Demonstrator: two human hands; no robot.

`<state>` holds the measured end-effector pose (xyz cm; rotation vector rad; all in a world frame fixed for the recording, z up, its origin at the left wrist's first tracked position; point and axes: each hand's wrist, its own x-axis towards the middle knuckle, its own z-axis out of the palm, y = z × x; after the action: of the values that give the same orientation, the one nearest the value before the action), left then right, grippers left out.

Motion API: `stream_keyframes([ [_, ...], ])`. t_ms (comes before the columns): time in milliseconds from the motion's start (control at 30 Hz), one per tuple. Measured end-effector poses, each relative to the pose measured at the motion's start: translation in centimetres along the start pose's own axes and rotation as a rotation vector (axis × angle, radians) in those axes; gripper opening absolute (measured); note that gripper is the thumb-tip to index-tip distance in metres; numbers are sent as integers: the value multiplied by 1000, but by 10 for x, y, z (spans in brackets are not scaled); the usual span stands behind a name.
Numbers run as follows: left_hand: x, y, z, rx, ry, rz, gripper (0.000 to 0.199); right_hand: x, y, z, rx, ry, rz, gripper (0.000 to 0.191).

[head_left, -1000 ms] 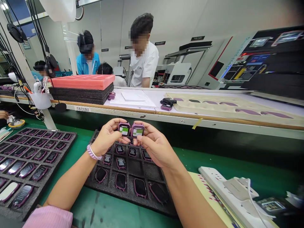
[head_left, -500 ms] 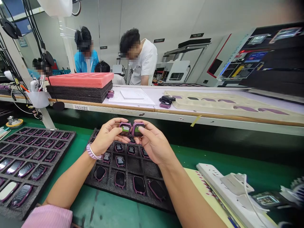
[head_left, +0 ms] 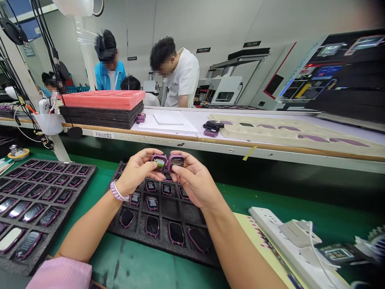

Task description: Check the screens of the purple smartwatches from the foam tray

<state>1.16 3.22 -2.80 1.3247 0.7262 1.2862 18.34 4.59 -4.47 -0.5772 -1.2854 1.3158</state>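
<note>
My left hand (head_left: 138,169) is closed on a purple-framed smartwatch (head_left: 159,161), its lit screen showing a green band. In my right hand (head_left: 192,176) is a second purple smartwatch (head_left: 175,161), its screen facing me and mostly dark. The two watches are side by side, and my right thumb rests at the lower edge of its watch. Below them lies a black foam tray (head_left: 168,206) with rows of purple smartwatches, some with lit text and some dark. Two slots near its middle right hold no watch. My forearms partly cover this tray.
Another filled foam tray (head_left: 75,196) lies at left. A white power strip (head_left: 270,224) and yellow paper (head_left: 245,220) are at right. Above the bench runs a shelf (head_left: 168,140) with red foam (head_left: 102,100) on black trays. Several people work behind it.
The green band on the right watch's screen has gone, leaving it darker, and my right thumb has moved slightly down. Both hands otherwise stay in place.
</note>
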Motion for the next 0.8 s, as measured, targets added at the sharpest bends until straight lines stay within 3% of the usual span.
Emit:
stream_keyframes([
  [800,-1,0,-1,37,-1,26,42,-2,-5,0,14,-30,17,46],
])
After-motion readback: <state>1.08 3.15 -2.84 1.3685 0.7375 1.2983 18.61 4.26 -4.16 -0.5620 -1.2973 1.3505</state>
